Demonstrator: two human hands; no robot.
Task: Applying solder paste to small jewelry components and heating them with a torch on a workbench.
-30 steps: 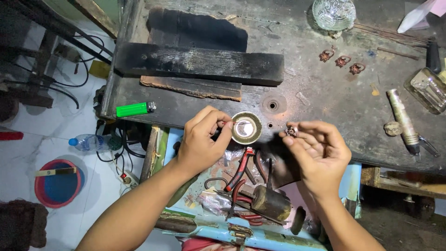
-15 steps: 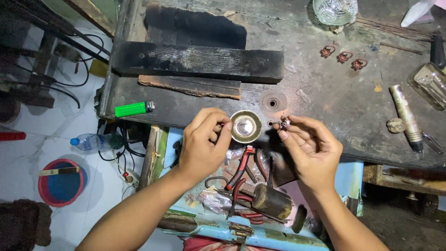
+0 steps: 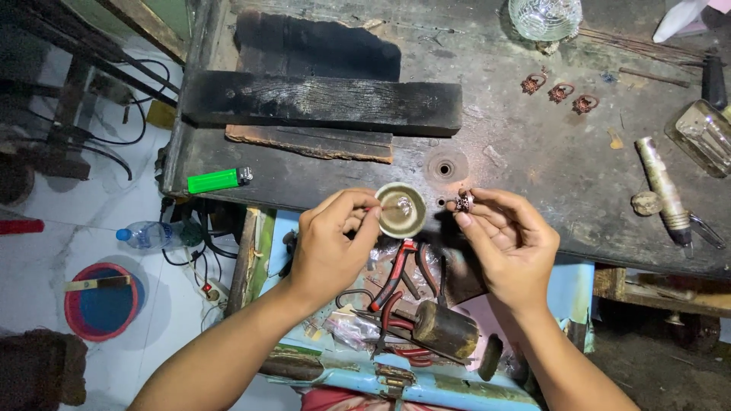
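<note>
My right hand pinches a small ring between thumb and fingertips, held just over the front edge of the worktop. The ring is coppery, with a lumpy, ornate top; the finer detail is too small to make out. I judge it very light and stiff, but small enough to slip or flick away if the pinch loosens. The plain band looks the safest place to take it, thumb on one side and a finger on the other, leaving the worked top free. That top seems the delicate part, so I would not squeeze there.

My left hand is closed round a thin tool, whose tip reaches into a little round dish near the worktop edge, just beside the ring. Something pale glints in the dish; I cannot tell what it is. The dish looks shallow and light, so a sideways push from the tool could probably tip it.

Three similar rings lie in a row further back on the worktop, well apart from my hands. A green lighter lies to the left, below a charred wooden block. Red-handled pliers lie in the tray below my hands.
</note>
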